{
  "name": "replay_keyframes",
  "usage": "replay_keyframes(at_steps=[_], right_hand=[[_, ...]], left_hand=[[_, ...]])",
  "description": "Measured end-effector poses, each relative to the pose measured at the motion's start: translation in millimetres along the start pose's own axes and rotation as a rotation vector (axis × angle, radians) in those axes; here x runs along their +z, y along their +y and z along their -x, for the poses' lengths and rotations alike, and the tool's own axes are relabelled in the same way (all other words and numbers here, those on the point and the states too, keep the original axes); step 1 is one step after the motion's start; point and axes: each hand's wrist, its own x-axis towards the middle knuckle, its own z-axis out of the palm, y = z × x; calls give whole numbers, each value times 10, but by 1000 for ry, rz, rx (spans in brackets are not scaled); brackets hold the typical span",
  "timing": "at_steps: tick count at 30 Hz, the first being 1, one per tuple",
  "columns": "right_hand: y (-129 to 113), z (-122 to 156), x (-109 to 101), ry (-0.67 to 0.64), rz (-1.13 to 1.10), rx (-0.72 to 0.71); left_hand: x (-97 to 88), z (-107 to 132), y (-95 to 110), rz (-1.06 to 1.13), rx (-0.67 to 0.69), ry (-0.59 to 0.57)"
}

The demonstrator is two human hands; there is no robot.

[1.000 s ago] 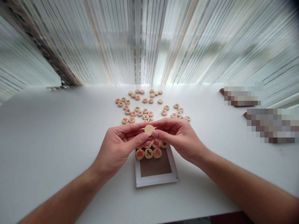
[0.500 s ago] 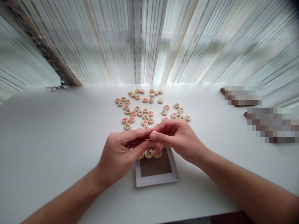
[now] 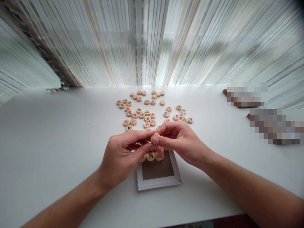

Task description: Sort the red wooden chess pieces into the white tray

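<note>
Between the thumb and fingers of my right hand [image 3: 177,139] is a pale wooden Chinese chess piece [image 3: 155,138], tilted so its edge and part of its face show. My left hand [image 3: 125,152] meets it from the other side, fingers curled together and thumb bent inward; whatever lies in its grip is hidden. Below both hands sits a shallow white box [image 3: 159,183] with a brown bottom. Across its far part lies a row of chess pieces, among them a black-marked piece [image 3: 150,156] and a red-marked piece [image 3: 159,155]. My fingers cover the box's far end.
Many loose chess pieces [image 3: 147,118], red-marked, black-marked and some blank side up, are scattered on the white table [image 3: 59,142] beyond my hands. Two blurred-out brown-edged objects [image 3: 245,98] lie at the right. A striped curtain [image 3: 114,41] hangs behind the table.
The chess piece in my right hand has turned and come into view above the thumb. Both hands otherwise stay nearly in place over the box.
</note>
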Motion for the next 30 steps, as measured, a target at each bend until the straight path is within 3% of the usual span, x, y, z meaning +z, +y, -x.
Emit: replay_keyframes(at_steps=[10,13,17,21,26,30], right_hand=[[-27,4,5,31,16,-57],[8,17,19,76,117,-206],[55,36,21,163,491,-555],[57,43,12,197,799,-840],[45,57,-1,191,926,-890],[36,56,-21,142,947,-880]], left_hand=[[-4,-3,12,-41,-25,22],[-4,-13,0,-41,-38,62],[-1,-18,-5,10,-110,112],[-7,-30,45,34,-158,51],[-21,-60,78,166,-244,-74],[-27,-54,28,301,-315,-102]])
